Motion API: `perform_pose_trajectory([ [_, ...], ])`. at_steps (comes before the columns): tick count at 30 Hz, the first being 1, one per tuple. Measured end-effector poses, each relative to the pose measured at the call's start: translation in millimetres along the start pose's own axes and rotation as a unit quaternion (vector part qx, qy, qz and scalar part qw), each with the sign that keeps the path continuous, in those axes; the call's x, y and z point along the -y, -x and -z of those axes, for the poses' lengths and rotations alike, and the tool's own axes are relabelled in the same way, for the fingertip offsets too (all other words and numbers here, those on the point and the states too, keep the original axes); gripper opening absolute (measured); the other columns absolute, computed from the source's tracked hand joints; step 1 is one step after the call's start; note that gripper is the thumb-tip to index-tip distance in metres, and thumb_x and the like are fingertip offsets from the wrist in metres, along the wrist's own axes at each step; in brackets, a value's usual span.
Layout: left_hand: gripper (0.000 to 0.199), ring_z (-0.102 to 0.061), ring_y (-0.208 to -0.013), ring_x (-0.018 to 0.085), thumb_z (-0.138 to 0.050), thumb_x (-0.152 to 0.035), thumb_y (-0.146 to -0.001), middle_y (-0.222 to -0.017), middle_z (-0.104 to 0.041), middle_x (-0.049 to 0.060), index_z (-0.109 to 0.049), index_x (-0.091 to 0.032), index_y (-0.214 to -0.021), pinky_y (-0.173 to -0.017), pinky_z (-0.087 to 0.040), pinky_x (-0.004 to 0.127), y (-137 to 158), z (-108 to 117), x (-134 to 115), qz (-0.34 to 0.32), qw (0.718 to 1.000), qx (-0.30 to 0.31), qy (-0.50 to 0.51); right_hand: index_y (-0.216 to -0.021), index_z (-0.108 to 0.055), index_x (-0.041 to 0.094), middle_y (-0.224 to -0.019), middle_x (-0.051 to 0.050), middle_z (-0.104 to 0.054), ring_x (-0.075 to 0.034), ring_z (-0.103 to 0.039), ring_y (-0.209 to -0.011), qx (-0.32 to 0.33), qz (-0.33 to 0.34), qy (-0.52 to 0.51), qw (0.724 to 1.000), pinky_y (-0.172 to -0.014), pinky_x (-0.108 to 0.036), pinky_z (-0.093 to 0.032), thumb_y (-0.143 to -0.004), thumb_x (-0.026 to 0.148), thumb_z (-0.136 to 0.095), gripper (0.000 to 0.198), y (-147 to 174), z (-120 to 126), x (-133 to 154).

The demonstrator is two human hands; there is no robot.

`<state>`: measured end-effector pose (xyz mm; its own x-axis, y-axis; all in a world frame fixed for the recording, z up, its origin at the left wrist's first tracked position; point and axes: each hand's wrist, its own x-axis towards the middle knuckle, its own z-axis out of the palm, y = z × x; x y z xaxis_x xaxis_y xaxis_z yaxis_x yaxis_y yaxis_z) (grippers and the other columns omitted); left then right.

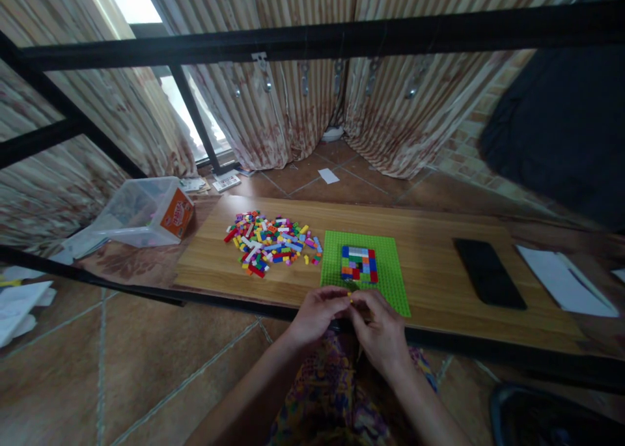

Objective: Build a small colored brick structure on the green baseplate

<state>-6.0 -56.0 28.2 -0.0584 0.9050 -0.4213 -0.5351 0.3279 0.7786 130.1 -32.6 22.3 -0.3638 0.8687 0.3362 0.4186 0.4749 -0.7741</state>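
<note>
Both of my hands meet at the near edge of a green studded baseplate (390,254). A small yellow toy brick (350,296) is pinched between the fingertips of my left hand (317,312) and my right hand (378,325); most of it is hidden. On the baseplate, just beyond my fingers, sits a square block of mixed-colour bricks (359,264) with blue and red along its sides and a dark gap near its middle. Left of the plate lies a loose pile of coloured bricks (273,241).
The bricks lie on a long wooden board (430,237). A clear plastic box (141,215) with an orange label stands at the left. To the right are a black phone-like slab (489,273) and white paper (561,280). A black metal bar (312,39) crosses above the far side.
</note>
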Motion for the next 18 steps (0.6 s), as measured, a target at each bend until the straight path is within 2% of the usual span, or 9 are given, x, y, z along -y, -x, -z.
perform_pose_trajectory([
  [7,0.021,-0.052,-0.062,0.008,-0.076,-0.029,-0.064,-0.067,-0.064,0.0,-0.072,-0.013,-0.078,-0.063,-0.04,0.021,-1.6,3.9,3.9,-0.037,0.996,0.008,-0.083,-0.108,-0.065,0.025,-0.098,-0.003,-0.067,-0.017,-0.064,-0.088,0.03,-0.04,-0.043,0.998,-0.078,-0.029,-0.051,-0.088,0.026,-0.056,0.022,6.3,7.2,-5.9],
  [12,0.021,-0.055,-0.062,0.01,-0.074,-0.03,-0.067,-0.067,-0.064,-0.001,-0.071,-0.014,-0.08,-0.065,-0.043,0.022,-2.6,2.9,2.2,-0.052,0.993,0.036,-0.102,-0.105,-0.068,0.026,-0.098,-0.004,-0.066,-0.018,-0.063,-0.092,0.054,-0.054,-0.072,0.994,-0.081,-0.031,-0.051,-0.089,0.035,-0.056,0.022,2.5,13.3,-10.9],
  [15,0.025,-0.059,-0.069,0.013,-0.071,-0.032,-0.07,-0.077,-0.067,0.001,-0.069,-0.015,-0.089,-0.069,-0.047,0.025,-7.5,5.7,3.9,-0.083,0.987,0.008,-0.136,-0.1,-0.07,0.026,-0.099,-0.005,-0.065,-0.019,-0.063,-0.093,0.021,-0.061,-0.054,0.996,-0.082,-0.034,-0.05,-0.086,0.041,-0.059,0.023,-8.3,18.0,-21.2],
  [18,0.021,-0.061,-0.078,0.015,-0.063,-0.029,-0.078,-0.088,-0.068,0.003,-0.067,-0.017,-0.094,-0.073,-0.048,0.026,-13.5,9.6,2.0,-0.153,0.951,-0.033,-0.265,-0.097,-0.072,0.025,-0.101,-0.007,-0.063,-0.021,-0.061,-0.095,-0.039,-0.061,0.004,0.997,-0.086,-0.038,-0.048,-0.083,0.046,-0.061,0.028,-27.7,23.0,-37.7],
])
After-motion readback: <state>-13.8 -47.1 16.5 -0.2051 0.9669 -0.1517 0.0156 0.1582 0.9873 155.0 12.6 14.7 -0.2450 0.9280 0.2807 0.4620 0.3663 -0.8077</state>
